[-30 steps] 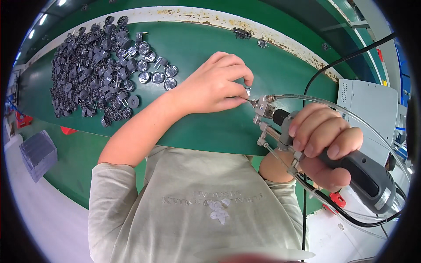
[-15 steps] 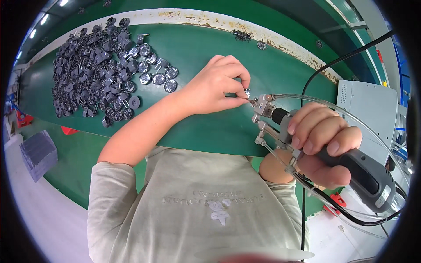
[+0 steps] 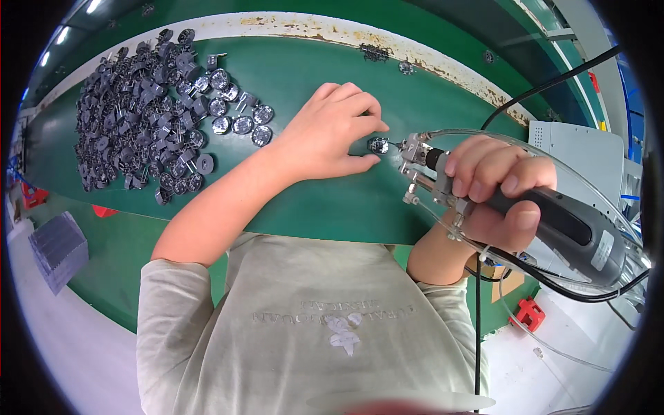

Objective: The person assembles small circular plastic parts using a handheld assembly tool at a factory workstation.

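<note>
Barely shifted since before: left hand (image 3: 332, 135) pinching small round part (image 3: 378, 145) on green table (image 3: 332, 200); right hand (image 3: 494, 190) wrapped around soldering tool (image 3: 546, 218), tip at part.

Green bench, grey parts, pale shirt, black tool.

Deep, even green across the table (image 3: 311, 76), edged at the far side by a cream strip (image 3: 290, 24) flecked with rust-brown. Dark grey, near black, over the heaped small parts (image 3: 124, 131); silvery, shiny faces on the round pieces (image 3: 238, 114) beside that heap and on the single round piece (image 3: 378, 145) at the fingertips of the left hand (image 3: 332, 135). Matt black on the handheld tool (image 3: 553, 221) in the right hand (image 3: 494, 190), bright metal at its tip, clear tubing and a black cable (image 3: 553, 83) alongside. Pale greyish beige on the shirt (image 3: 311, 325), with faint grey print. Light grey on the box (image 3: 581, 152) at right; red on a small object (image 3: 529, 312) lower right.
</note>
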### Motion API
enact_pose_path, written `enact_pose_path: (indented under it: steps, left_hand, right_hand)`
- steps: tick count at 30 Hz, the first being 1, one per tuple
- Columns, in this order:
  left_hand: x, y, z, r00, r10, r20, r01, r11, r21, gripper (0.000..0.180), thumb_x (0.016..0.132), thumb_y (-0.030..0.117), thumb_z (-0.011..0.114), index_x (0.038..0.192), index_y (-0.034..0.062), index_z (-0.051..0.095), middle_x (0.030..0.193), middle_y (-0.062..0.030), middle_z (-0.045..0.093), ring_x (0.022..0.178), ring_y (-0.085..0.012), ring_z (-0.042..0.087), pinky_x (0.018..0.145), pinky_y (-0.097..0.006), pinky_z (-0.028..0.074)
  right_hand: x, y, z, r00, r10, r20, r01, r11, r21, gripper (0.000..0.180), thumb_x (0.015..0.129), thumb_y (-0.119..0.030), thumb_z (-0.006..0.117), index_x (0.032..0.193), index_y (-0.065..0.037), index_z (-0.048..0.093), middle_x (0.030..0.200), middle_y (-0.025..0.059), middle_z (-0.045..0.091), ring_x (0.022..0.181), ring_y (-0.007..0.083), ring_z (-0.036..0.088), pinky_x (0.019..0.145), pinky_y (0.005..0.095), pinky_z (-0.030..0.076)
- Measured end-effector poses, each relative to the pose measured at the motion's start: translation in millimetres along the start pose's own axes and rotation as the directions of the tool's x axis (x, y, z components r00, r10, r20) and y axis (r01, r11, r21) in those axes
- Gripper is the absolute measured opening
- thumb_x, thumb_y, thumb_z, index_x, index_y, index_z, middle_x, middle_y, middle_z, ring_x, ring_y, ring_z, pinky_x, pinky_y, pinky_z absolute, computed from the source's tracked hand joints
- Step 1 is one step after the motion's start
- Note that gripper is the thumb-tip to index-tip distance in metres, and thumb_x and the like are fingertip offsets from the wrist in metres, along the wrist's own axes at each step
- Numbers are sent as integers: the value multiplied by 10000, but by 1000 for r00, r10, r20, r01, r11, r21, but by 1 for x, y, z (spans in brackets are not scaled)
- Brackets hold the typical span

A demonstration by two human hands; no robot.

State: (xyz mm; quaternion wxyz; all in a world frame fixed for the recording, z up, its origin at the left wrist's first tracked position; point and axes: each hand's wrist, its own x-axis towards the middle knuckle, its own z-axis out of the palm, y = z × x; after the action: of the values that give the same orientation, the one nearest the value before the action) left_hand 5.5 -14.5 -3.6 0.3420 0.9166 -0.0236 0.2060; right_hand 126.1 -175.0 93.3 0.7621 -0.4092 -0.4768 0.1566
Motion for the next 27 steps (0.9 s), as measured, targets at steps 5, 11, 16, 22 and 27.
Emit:
enact_pose_path:
  steps: [5,11,16,22,27]
  left_hand:
    - [0,-1,0,998,29,51,-28,1000,-10,287,677,203,806,931,116,704,994,9,580,984,-214,546,910,-377,394]
    - [-1,-1,0,998,27,51,-26,999,-20,268,689,206,803,925,118,712,982,13,578,989,-207,542,913,-377,390]
    - [-1,-2,0,998,27,49,-26,1000,-13,267,688,206,803,924,117,716,979,16,577,991,-204,542,914,-376,389]
    - [-1,-2,1,999,23,48,-23,1000,-15,261,690,207,804,919,117,717,973,18,576,989,-202,542,909,-374,389]
    - [-1,-2,1,998,32,50,-32,999,-11,260,688,207,806,916,119,718,965,18,577,987,-202,544,898,-371,389]
  right_hand:
    - [0,-1,2,1000,16,-14,-16,1000,5,382,840,-332,754,848,-60,485,608,79,533,474,202,510,511,382,491]
    - [0,1,4,999,19,-31,-18,1000,19,380,834,-325,758,848,-61,485,608,78,533,482,203,516,515,383,490]
    - [0,3,3,1000,15,-9,-15,1000,21,378,836,-323,756,851,-60,485,610,78,534,484,203,516,517,383,489]
    - [-1,1,3,1000,15,-10,-15,999,30,371,829,-308,759,855,-59,485,621,84,541,484,204,515,519,382,490]
    - [-2,3,4,1000,15,-14,-14,999,43,369,816,-296,767,856,-58,489,621,85,542,487,202,519,523,381,493]
